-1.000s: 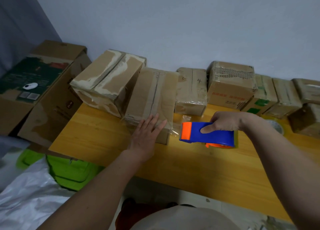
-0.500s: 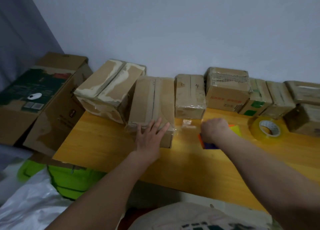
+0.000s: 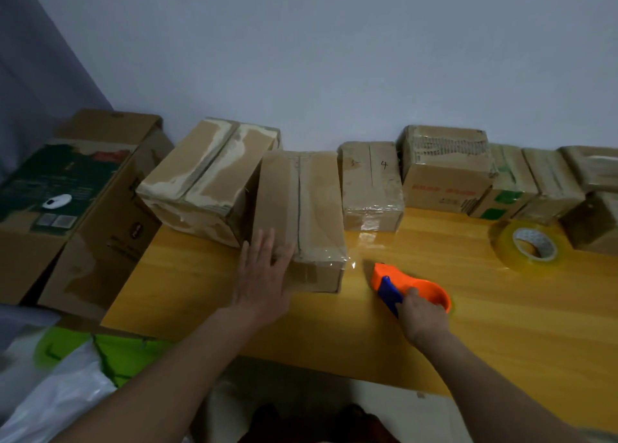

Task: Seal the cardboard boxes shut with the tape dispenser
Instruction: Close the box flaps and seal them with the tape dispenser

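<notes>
A long cardboard box [image 3: 311,202] lies lengthwise on the yellow wooden table [image 3: 501,325], with clear tape over its near end. My left hand [image 3: 262,275] presses flat, fingers straight, on the box's near left corner. To the right of the box, my right hand [image 3: 423,319] grips the blue handle of the orange and blue tape dispenser [image 3: 406,287], which sits low on the table. A loose flap of clear tape [image 3: 366,240] shines on the table between box and dispenser.
Several more cardboard boxes [image 3: 444,172] line the wall, one marked 4 [image 3: 371,182]. A spare roll of clear tape [image 3: 531,247] lies at the right. Large cartons [image 3: 77,202] stand off the table's left end, above green and white bags [image 3: 77,375].
My right hand has drawn the dispenser away from the box end, down and toward me onto the table. My left hand has stayed on the box. The camera tilted downward.
</notes>
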`<action>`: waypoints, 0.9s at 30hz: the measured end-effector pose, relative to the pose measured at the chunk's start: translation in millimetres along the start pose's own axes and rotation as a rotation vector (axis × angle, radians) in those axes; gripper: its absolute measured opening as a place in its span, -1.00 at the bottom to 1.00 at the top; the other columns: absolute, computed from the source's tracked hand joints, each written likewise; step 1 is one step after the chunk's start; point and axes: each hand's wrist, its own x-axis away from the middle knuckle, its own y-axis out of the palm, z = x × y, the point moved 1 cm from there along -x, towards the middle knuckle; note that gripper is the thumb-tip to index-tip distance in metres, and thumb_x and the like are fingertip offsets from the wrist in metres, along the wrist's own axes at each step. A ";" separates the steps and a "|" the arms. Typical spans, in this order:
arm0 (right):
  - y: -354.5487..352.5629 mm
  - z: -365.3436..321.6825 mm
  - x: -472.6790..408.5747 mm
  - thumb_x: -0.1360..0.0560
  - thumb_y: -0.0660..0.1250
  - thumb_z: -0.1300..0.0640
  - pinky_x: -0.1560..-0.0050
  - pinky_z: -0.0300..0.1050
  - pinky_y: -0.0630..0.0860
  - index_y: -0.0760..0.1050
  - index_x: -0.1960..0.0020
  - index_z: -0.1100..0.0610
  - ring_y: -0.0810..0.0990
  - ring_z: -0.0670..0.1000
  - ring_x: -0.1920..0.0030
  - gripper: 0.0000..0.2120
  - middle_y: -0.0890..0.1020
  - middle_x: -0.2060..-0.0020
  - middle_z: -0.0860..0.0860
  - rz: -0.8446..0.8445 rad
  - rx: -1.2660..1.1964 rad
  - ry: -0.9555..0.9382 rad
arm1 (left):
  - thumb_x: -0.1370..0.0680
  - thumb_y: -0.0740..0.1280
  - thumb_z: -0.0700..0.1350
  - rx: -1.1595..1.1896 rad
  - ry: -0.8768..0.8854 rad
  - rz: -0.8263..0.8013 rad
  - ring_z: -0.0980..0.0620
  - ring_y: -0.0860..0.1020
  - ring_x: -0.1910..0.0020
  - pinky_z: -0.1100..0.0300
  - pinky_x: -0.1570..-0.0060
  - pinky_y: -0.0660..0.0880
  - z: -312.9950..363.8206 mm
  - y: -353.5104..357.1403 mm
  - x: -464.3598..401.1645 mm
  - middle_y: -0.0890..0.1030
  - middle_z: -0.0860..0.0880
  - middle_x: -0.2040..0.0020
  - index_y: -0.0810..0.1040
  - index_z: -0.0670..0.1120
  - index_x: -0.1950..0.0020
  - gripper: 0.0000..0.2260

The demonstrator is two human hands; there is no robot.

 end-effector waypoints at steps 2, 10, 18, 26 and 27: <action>10.9 0.6 0.8 -0.65 0.05 0.00 -0.19 -0.08 0.41 0.23 -0.42 0.22 0.50 0.06 -0.29 -0.57 0.52 -0.29 0.07 -0.051 0.011 0.016 | -0.55 0.27 -0.02 0.000 0.034 -0.051 -0.05 -0.40 -0.49 -0.05 -0.47 -0.29 -11.1 3.4 4.6 -0.39 -0.03 -0.52 -0.35 0.17 -0.48 -0.18; -79.8 -65.0 26.8 -0.57 0.22 0.23 -0.07 0.01 0.39 0.44 -0.18 0.27 0.46 0.17 -0.09 -0.79 0.50 -0.08 0.19 0.726 -0.731 -0.115 | -0.51 0.31 -0.03 0.065 0.181 -0.025 0.01 -0.38 -0.48 0.08 -0.41 -0.31 -49.6 -4.2 -11.7 -0.34 0.00 -0.53 -0.21 0.15 -0.52 -0.20; -87.3 -144.9 -16.1 -0.66 0.05 0.03 -0.14 -0.03 0.39 0.47 -0.28 0.15 0.50 0.19 -0.20 -0.65 0.58 -0.18 0.17 0.557 -1.196 0.136 | -0.47 0.32 -0.15 0.105 0.380 -0.052 0.16 -0.31 -0.51 0.09 -0.51 -0.22 -85.6 -3.5 -19.5 -0.22 0.11 -0.56 -0.21 0.04 -0.54 -0.15; -65.3 -167.9 -28.1 -0.58 -0.07 -0.13 0.15 -0.21 0.44 0.65 0.14 0.29 0.58 0.10 0.19 -0.35 0.66 0.26 0.14 1.019 -1.759 0.446 | -0.41 0.34 -0.30 0.235 0.463 -0.077 0.20 -0.26 -0.52 0.14 -0.45 -0.10 -97.9 -3.3 -26.2 -0.14 0.16 -0.57 -0.06 0.00 -0.58 -0.13; -58.9 -171.4 -26.2 -0.57 -0.07 -0.09 0.14 -0.12 0.43 0.61 0.12 0.33 0.57 0.12 0.19 -0.37 0.65 0.24 0.18 1.047 -1.685 0.432 | -0.40 0.33 -0.32 0.233 0.468 -0.076 0.20 -0.26 -0.52 0.15 -0.45 -0.08 -98.7 -2.9 -26.4 -0.14 0.17 -0.57 -0.05 0.01 -0.58 -0.13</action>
